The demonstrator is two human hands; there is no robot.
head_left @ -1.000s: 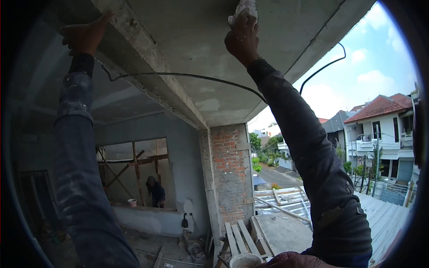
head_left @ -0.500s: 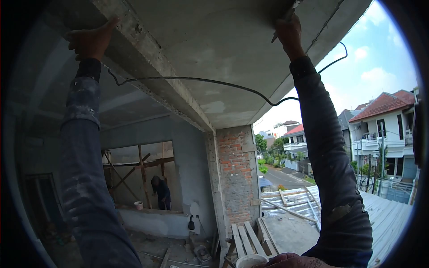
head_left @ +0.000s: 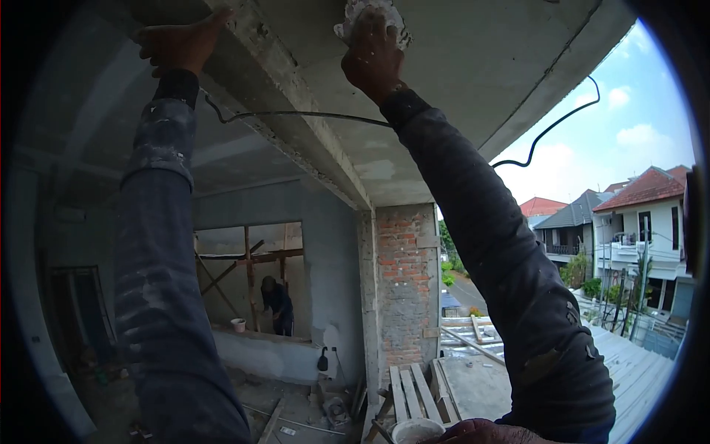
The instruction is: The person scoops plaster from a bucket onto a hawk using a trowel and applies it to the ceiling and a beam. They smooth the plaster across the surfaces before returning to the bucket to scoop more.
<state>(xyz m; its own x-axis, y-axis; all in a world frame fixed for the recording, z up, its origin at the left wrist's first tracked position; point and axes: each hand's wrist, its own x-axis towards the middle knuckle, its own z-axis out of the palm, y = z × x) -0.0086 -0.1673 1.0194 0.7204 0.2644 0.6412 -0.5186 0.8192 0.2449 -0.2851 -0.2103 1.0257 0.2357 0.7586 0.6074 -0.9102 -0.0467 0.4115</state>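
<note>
Both arms reach overhead in dark, dusty sleeves. My left hand (head_left: pixel 181 46) grips the underside of a rough concrete beam (head_left: pixel 296 96), thumb on the near edge and fingers toward the far side. To the right of the beam, my right hand (head_left: pixel 372 65) holds a whitish, plaster-smeared lump (head_left: pixel 403 31) up against the grey ceiling (head_left: pixel 481 74). Its kind cannot be made out, since my fingers cover part of it. A black cable (head_left: pixel 318 114) hangs below the ceiling and passes behind my right forearm.
A person (head_left: pixel 276 307) stands beyond a wall opening, near a small bucket (head_left: pixel 238 325). Below me are a pale bucket (head_left: pixel 416 431) and wooden planks (head_left: pixel 412 394). A brick pillar (head_left: pixel 403 274) stands ahead. The open side at right overlooks a corrugated roof (head_left: pixel 629 355) and houses.
My right hand has moved left across the ceiling toward the beam, bringing the whitish lump into fuller view. My left hand stays on the beam. The view has shifted slightly.
</note>
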